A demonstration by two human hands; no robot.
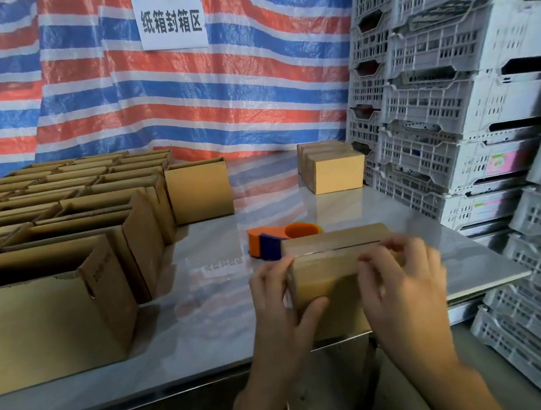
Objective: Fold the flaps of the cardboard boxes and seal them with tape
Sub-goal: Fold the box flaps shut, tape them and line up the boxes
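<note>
A small brown cardboard box (325, 265) sits at the table's front edge with its flaps folded down and a seam across the top. My left hand (279, 299) grips its left end, thumb on the front face. My right hand (403, 278) lies over the right part of the top with its fingers bent on the flap; motion blur hides the exact contact. An orange and blue tape dispenser (271, 242) stands just behind the box's left end, untouched.
Many open cardboard boxes (68, 229) fill the table's left half. Closed boxes (331, 166) stand at the back right. Stacked grey plastic crates (466, 106) wall in the right side. The grey table (206, 308) has bare surface between them.
</note>
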